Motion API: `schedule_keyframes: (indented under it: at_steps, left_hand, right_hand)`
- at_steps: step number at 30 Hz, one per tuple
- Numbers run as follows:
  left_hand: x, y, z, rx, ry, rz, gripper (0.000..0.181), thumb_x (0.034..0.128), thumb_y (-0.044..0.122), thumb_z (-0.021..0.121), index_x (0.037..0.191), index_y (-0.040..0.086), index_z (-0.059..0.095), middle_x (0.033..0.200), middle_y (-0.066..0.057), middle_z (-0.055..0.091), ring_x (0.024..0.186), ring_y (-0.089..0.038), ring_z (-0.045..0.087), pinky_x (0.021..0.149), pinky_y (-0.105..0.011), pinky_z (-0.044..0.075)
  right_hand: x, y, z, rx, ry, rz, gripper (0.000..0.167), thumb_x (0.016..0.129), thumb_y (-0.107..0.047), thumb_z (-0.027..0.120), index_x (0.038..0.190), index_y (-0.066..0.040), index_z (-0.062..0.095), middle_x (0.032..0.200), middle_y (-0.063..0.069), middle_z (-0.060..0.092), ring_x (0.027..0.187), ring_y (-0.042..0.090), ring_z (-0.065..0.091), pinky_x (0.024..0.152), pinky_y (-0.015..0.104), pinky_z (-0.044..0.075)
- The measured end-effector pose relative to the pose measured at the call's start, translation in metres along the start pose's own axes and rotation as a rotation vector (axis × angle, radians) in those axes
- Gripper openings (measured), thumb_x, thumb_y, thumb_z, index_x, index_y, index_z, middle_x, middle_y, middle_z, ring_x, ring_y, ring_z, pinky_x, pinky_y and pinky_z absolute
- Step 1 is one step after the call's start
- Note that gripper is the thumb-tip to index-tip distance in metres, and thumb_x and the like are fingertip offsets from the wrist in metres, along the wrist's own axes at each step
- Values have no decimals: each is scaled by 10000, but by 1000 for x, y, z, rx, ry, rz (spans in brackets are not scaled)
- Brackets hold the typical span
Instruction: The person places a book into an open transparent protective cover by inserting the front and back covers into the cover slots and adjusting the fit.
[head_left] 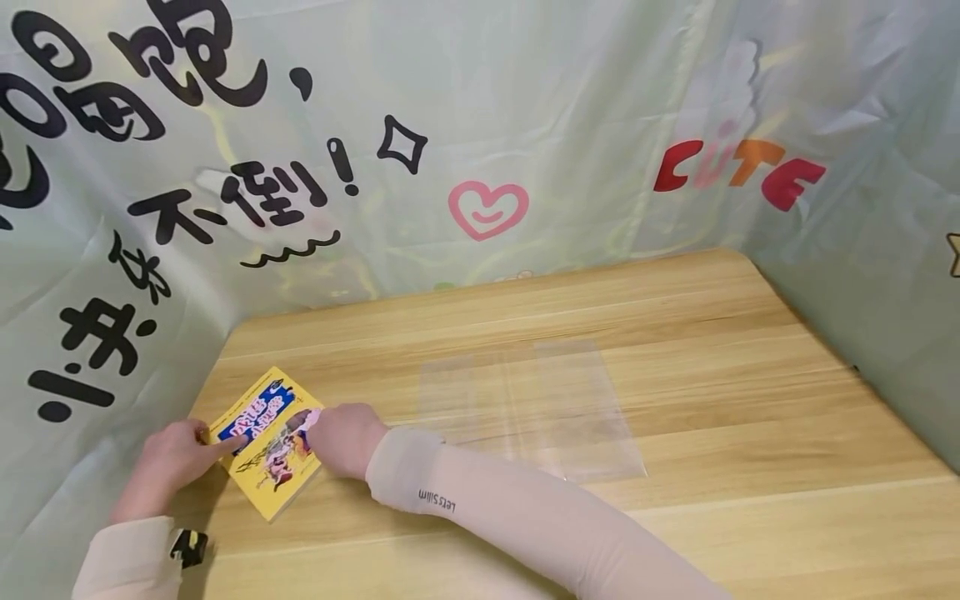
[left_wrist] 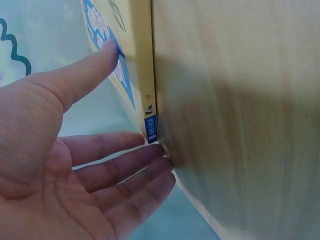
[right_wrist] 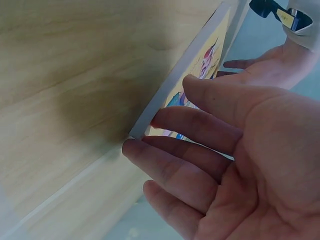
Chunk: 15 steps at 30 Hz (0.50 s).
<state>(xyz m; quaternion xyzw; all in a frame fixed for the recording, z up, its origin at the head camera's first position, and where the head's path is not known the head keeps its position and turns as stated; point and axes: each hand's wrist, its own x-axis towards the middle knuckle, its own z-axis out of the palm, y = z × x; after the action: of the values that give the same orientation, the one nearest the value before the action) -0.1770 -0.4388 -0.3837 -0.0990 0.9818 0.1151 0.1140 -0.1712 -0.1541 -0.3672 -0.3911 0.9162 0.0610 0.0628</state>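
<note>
A yellow paperback book (head_left: 270,487) with a blue title panel and a cartoon picture lies slantwise at the table's left side. My left hand (head_left: 176,454) holds its left corner, thumb across the cover. In the left wrist view, that hand's index fingertip meets the end of the spine (left_wrist: 149,105), and the other fingers reach past it. At the book's opposite corner is my right hand (head_left: 347,437). In the right wrist view, its loosely bent fingers (right_wrist: 170,167) touch the page edge and cover, while the thumb lies over the picture.
A clear plastic sleeve (head_left: 588,408) lies flat at the middle of the wooden table (head_left: 720,375), beyond my right forearm. Printed cloth (head_left: 585,125) hangs behind the table and along both sides. A small black device (head_left: 190,547) sits at my left wrist.
</note>
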Motion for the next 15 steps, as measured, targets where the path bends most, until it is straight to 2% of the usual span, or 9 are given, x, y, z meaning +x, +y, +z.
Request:
schedule_keyframes:
  at_steps: [6, 15]
  left_hand:
    - [0, -6, 0, 15, -24, -24, 555, 995, 540, 689, 820, 20, 608, 775, -119, 565, 769, -274, 526, 646, -333, 359]
    - [1, -9, -2, 41, -37, 0, 562, 1039, 534, 617, 815, 18, 618, 772, -127, 567, 765, -283, 531, 649, -339, 357]
  right_hand:
    - [-2, -8, 1, -15, -5, -6, 240, 1106, -337, 599, 1294, -335, 748, 1123, -128, 765, 751, 54, 587, 680, 175, 580]
    - [-5, -15, 1, -14, 17, 3, 236, 1106, -328, 599, 1281, -362, 754, 1137, -160, 767, 745, 42, 573, 714, 170, 599]
